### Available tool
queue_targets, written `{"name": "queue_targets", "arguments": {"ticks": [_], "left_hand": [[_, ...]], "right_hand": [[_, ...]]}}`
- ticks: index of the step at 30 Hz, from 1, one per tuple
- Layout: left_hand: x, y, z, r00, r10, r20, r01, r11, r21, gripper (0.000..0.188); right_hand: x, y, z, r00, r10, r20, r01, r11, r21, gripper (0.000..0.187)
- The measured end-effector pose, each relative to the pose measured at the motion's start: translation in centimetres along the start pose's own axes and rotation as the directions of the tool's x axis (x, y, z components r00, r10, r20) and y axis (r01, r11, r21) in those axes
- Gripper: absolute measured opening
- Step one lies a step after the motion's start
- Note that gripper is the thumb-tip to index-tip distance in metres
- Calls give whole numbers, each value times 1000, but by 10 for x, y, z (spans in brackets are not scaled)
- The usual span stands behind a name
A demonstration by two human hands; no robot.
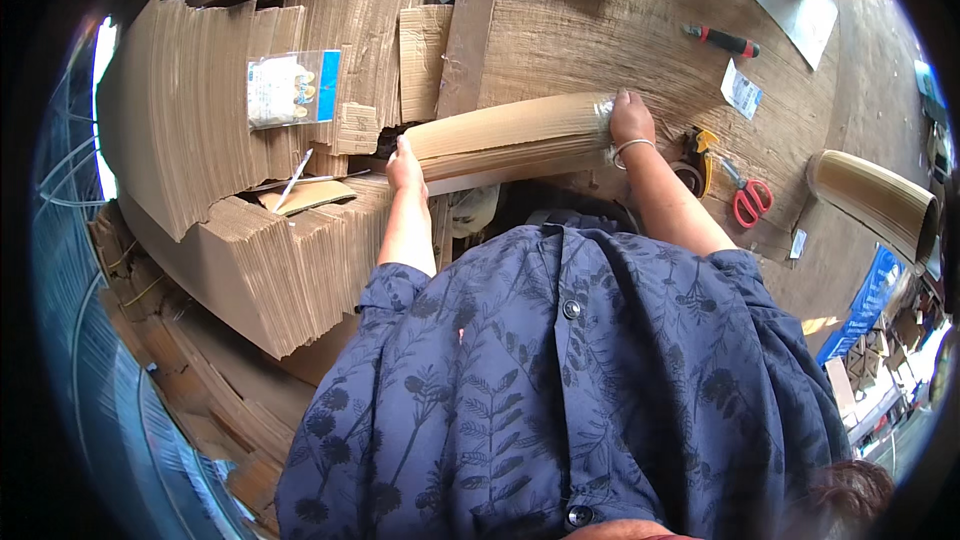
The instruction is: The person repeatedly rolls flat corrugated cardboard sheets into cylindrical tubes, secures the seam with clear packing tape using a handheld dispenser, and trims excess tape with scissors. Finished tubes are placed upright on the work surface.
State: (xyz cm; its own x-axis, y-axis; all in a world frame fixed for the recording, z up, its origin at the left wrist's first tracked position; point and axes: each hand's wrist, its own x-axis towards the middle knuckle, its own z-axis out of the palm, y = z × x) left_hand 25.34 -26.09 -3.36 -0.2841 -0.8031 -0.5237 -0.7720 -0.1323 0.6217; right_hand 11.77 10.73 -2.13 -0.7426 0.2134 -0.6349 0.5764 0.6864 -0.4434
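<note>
A long bundle of folded cardboard (515, 138) lies crosswise in front of me, at the near edge of the wooden table (570, 50). My left hand (405, 168) is closed on its left end, thumb up along the side. At the other end, where clear tape (604, 118) shines on the cardboard, my right hand (630, 120) grips the corner. Just right of that wrist sit a yellow-and-black tape dispenser (700, 160) and scissors with red handles (750, 200). The undersides of both hands' fingers are hidden.
Tall stacks of flat cardboard (200, 100) crowd the left, with a clear packet (293, 90) on them. Farther back lies a red-and-black handled tool (722, 40) near a paper label (741, 90). A curved cardboard roll (870, 202) rests at the right.
</note>
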Motion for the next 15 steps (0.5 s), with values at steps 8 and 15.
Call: {"name": "queue_targets", "arguments": {"ticks": [8, 15], "left_hand": [[12, -9, 10, 1000, -9, -19, 10, 998, 66, 57], [23, -33, 24, 999, -36, -7, 36, 999, 3, 57]], "right_hand": [[-12, -10, -2, 998, -19, -59, 5, 974, -225, 42], [-10, 3, 3, 991, -114, -76, 88, 953, -289, 42]]}}
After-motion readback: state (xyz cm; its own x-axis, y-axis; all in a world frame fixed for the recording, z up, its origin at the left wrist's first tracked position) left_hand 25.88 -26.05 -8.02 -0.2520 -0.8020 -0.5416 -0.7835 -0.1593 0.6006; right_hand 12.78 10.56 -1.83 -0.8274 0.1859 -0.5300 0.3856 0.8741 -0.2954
